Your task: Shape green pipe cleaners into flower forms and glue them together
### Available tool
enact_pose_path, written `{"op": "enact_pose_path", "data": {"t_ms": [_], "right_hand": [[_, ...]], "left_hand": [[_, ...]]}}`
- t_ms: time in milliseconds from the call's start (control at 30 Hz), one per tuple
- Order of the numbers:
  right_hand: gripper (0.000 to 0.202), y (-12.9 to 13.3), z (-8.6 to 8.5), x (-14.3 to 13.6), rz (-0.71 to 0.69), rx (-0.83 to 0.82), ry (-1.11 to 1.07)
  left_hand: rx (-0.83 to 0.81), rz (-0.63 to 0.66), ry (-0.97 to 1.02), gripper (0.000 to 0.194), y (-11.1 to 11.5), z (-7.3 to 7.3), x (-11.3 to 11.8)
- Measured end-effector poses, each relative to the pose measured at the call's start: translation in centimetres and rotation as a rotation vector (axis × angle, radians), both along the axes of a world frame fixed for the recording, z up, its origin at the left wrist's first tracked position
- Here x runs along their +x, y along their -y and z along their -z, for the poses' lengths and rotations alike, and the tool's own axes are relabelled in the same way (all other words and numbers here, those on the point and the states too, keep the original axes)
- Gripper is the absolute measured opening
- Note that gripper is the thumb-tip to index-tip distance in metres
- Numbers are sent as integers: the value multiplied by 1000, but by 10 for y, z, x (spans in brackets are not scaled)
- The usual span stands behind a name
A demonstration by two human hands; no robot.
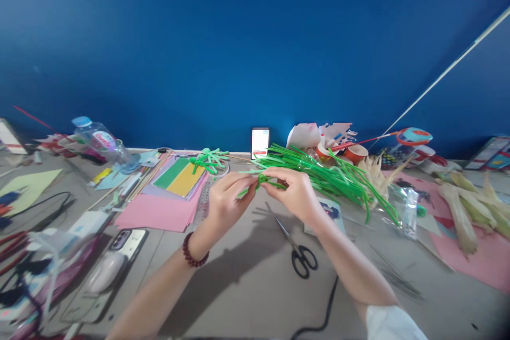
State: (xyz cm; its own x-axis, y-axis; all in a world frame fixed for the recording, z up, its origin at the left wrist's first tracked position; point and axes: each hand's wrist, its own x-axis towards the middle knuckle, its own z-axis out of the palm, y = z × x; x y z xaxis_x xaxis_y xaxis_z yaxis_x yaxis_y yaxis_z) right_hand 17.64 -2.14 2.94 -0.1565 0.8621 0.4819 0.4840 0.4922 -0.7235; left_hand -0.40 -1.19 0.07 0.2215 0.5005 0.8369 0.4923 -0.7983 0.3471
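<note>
While L hand (231, 194) and R hand (294, 191) each pinch the green twist (262, 178) above the worktop (255, 303), grip closed thumb-to-finger, it could prob. unravel if either slackens; the scissors (296, 248), lying nearer, might nick R hand if lowered w/o looking.

I see a blue-capped bottle (98, 138) near the blue wall (223, 48). Pale mouse (105, 272) by face-down phone (135, 240). Husks (461, 218) on pink paper (484, 263).

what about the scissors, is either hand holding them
No, the scissors lie on the table, while the left hand and the right hand pinch a green piece.
</note>
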Motion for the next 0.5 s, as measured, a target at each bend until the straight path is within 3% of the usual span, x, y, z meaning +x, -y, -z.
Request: {"op": "enact_pose_path", "data": {"t_ms": [233,500], "right_hand": [[16,1,1,-3,5,41,24],[15,0,1,-3,0,23,13]], "left_hand": [[77,-108,-135,19,2,8,-2],[84,-172,-221,13,7,0,2]]}}
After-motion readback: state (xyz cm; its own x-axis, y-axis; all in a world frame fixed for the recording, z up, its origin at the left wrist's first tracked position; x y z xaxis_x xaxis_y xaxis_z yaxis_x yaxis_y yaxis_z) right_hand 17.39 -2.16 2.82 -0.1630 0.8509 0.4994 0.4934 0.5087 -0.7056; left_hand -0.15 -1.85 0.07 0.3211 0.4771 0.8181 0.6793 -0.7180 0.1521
